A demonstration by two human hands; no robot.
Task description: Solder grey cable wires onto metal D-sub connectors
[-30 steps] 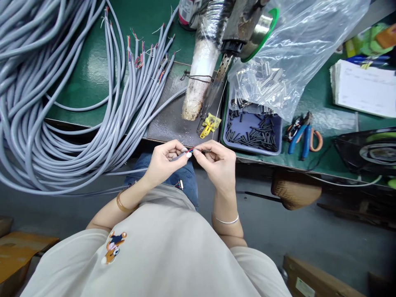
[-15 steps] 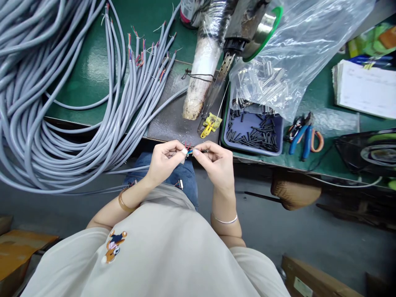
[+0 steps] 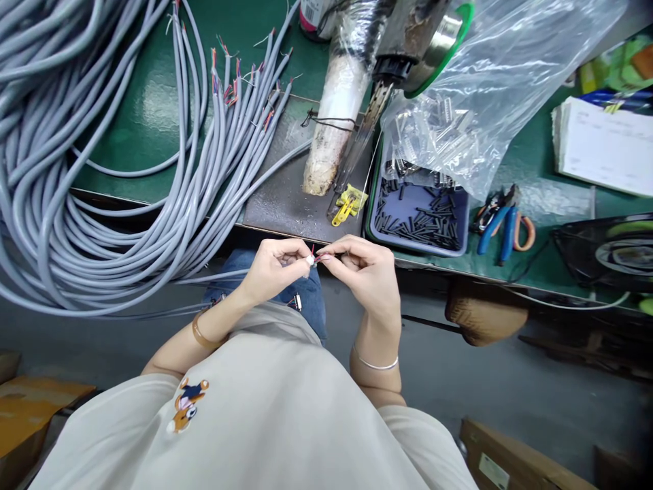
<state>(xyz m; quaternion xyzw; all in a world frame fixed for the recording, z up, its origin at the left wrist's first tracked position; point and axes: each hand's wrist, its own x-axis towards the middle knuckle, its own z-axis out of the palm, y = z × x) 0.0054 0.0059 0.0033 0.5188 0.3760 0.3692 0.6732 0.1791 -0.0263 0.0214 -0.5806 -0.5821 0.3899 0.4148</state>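
The left hand pinches a cluster of thin wires between thumb and fingers; the right hand grips their other ends, thumb against forefinger. The wires sit in the small gap between the hands, mostly covered by fingertips, so their number is hard to tell. Left of the left hand, grey cables run out of view. Beyond the right hand, a plastic bag hides part of a tray.
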